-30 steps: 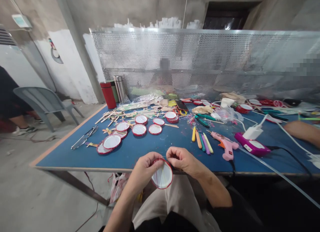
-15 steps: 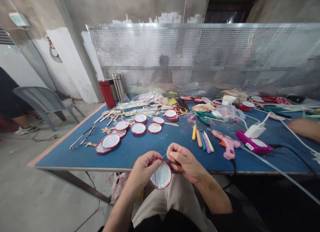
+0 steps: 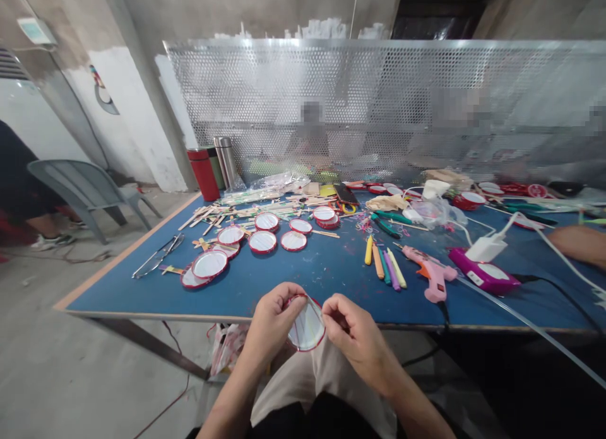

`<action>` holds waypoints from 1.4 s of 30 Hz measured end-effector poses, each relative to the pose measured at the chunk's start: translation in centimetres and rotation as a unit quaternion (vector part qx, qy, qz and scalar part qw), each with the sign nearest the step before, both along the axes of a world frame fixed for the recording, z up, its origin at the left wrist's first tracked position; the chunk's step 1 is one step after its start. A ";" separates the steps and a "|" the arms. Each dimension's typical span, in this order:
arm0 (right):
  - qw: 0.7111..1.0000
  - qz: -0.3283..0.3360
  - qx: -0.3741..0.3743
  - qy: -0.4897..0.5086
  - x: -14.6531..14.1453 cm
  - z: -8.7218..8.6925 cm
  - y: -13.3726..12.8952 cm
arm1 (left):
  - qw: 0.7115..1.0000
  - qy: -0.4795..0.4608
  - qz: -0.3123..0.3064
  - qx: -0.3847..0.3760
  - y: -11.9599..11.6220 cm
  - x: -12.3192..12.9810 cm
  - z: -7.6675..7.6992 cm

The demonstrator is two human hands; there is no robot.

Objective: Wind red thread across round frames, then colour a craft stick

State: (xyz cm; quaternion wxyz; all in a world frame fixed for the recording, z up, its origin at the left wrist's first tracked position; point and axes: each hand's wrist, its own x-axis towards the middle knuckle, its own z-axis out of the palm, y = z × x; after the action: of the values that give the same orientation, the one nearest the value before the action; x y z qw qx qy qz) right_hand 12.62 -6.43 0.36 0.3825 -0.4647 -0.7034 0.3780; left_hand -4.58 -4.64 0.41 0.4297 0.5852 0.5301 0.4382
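My left hand [image 3: 279, 316] grips the upper left edge of a small red-rimmed drum [image 3: 307, 330], thumb on its white face. The drum is held tilted over my lap, at the table's front edge. Thin lines cross its face. My right hand [image 3: 348, 325] is at the drum's right edge, thumb and forefinger pinched together. A thin pale string [image 3: 313, 301] runs between the fingers of both hands across the top of the drum. Its end inside the right fingers is hidden.
Several similar drums [image 3: 262, 242] and wooden sticks [image 3: 213, 215] lie on the blue table [image 3: 189, 305]. Coloured sticks [image 3: 386, 269], a pink glue gun [image 3: 433, 275], a purple power strip [image 3: 483, 275] and pliers [image 3: 383, 224] are to the right. Glasses [image 3: 158, 256] lie left. Another person's arm [image 3: 580, 243] rests far right.
My right hand has moved slightly down and turned, now beside the drum's right edge. The string now slants down across the rim. My left hand keeps its hold; the drum has tipped a little.
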 end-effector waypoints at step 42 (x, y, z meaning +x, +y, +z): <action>0.968 -0.186 -0.037 0.164 -1.8 -3.5 -3.6 | 0.997 0.056 0.025 0.044 0.0 0.5 -0.4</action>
State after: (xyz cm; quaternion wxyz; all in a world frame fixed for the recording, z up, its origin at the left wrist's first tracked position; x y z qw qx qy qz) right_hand 10.81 -10.04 -3.12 0.5388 -0.5332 -0.5177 0.3967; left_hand -4.08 -4.67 0.02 0.3621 0.6134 0.5482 0.4383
